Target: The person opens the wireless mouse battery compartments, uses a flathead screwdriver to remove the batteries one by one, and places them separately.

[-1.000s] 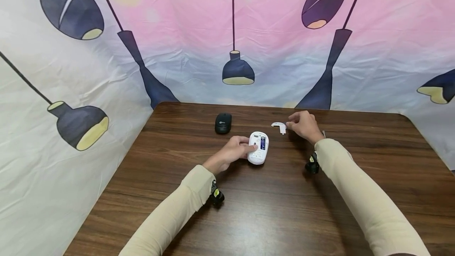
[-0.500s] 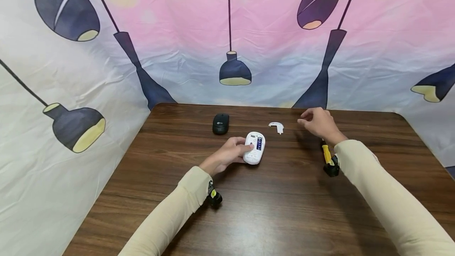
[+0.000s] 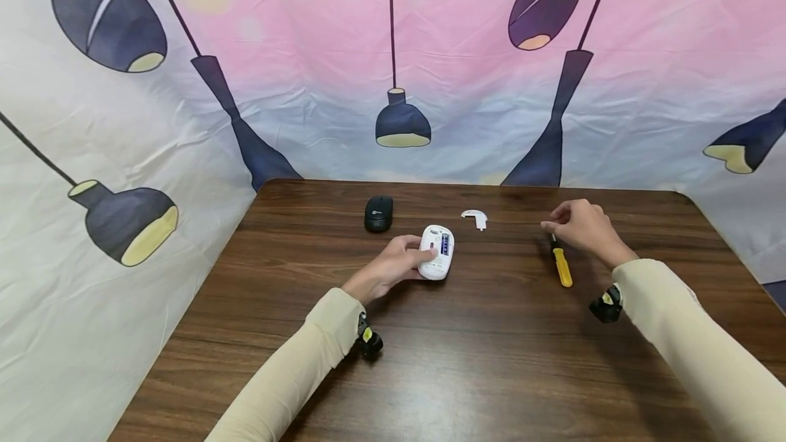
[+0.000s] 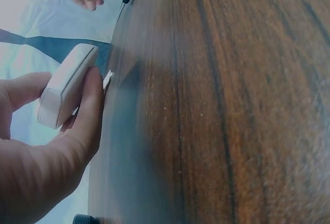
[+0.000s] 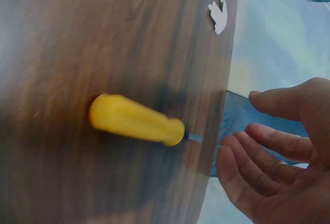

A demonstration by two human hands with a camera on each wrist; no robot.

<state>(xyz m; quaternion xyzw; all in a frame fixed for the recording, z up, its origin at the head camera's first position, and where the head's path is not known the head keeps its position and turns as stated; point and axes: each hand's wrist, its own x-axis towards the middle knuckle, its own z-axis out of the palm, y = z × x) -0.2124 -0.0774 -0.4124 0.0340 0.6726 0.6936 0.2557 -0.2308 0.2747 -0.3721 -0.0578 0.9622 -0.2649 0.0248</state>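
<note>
My left hand (image 3: 389,266) grips a white computer mouse (image 3: 439,267) turned underside up, fingers on one side and thumb across the bottom. A dark blue battery (image 3: 445,245) lies in its uncovered compartment. In the left wrist view the mouse (image 4: 67,87) is edge-on, raised off the table. My right hand (image 3: 586,229) hovers with loosely bent fingers and nothing between them. Just beside and below it lies a yellow-handled screwdriver (image 3: 561,267), its shank toward the back and partly behind the hand. The right wrist view shows that handle (image 5: 134,120) close by, apart from the fingers (image 5: 237,172).
A white battery cover (image 3: 480,218) lies on the brown wooden table (image 3: 467,360), behind and right of the mouse. Left of it sits a black computer mouse (image 3: 379,213). A cloth backdrop (image 3: 331,114) printed with lamps hangs behind the table.
My right hand has moved right, away from the battery cover, to above the screwdriver, uncovering the yellow handle. The left hand keeps its hold on the white mouse.
</note>
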